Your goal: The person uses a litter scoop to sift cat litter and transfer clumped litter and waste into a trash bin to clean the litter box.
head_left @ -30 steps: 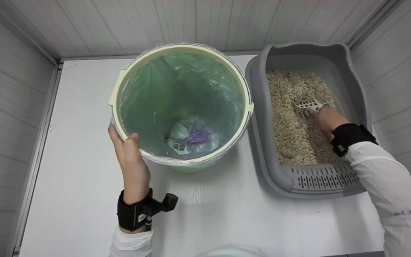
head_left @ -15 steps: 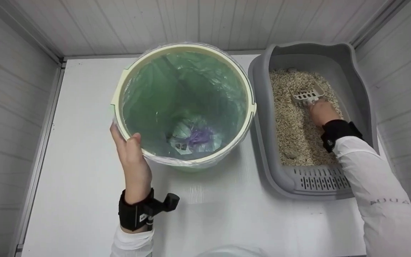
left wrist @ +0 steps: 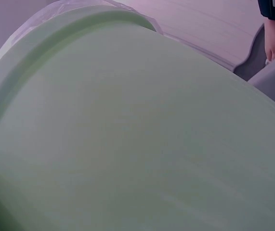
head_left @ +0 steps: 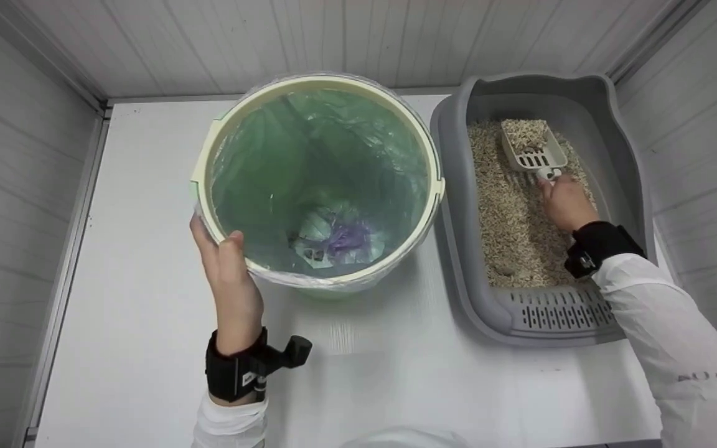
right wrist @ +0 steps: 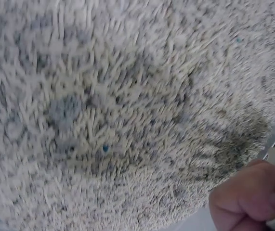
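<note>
Litter scoop (head_left: 529, 146), loaded with pale pellets, is held by its handle in the right hand (head_left: 564, 202), fingers curled round the grip; it is raised over the far end of the grey litter box (head_left: 452, 186), which stands at the right side of the white table (head_left: 396, 373), against the far edge. The bin (head_left: 318, 180), cream-rimmed and lined with a green bag (head_left: 309, 155), is steadied at its near-left rim by the left hand (head_left: 231, 274), thumb hooked over the lip and fingers wrapped on the outer wall. In the left wrist view only the bin's pale green wall (left wrist: 127, 134) is seen, so the finger placement there cannot be told. In the right wrist view the litter (right wrist: 118, 106) fills the frame, with a greyish clump (right wrist: 65, 108) lying in it and the curled fingers (right wrist: 253, 197) at the lower right. Risks are judged as follows: pellets could be spilled onto the table if the scoop is tilted while it is carried across the box wall to the bin; the bin could be tipped if the rim is pulled too hard; the liner edge could be dragged inward by the thumb. A second clump (head_left: 505, 270) near the grated step (head_left: 557, 308) might be missed. The table is enclosed on three sides by pale panelled walls (head_left: 22, 155).
</note>
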